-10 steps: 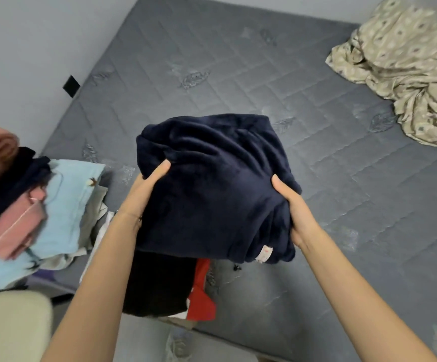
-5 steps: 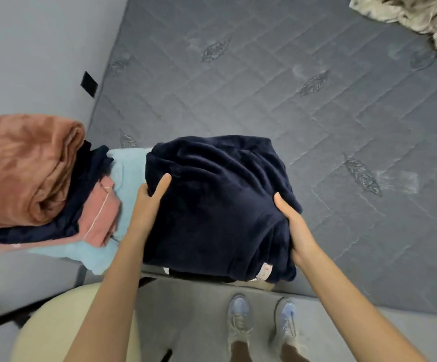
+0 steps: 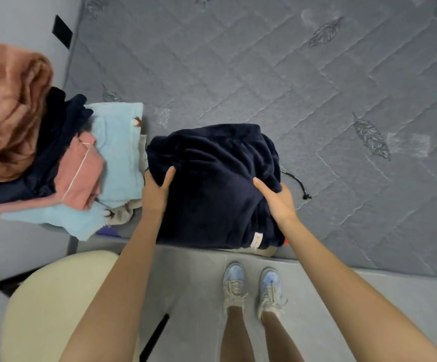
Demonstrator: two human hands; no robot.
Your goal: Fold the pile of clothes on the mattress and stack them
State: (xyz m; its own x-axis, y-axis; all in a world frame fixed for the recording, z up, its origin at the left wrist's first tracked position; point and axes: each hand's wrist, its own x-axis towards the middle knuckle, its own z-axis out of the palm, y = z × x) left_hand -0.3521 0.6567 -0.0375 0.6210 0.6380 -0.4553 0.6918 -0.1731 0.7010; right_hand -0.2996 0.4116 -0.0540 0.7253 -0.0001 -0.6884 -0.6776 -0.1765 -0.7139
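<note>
Stack of clothes (image 3: 118,142) lies beside navy bundle (image 3: 212,184) that left grip (image 3: 157,190) and right grip (image 3: 277,202) hold.

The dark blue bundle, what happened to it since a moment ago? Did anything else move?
The navy bundle came down and nearer the person. It now seems to rest on other clothes at the near edge of the mattress. The left hand and right hand kept gripping its sides; nothing was let go. The stack on the left stayed as it was.
</note>
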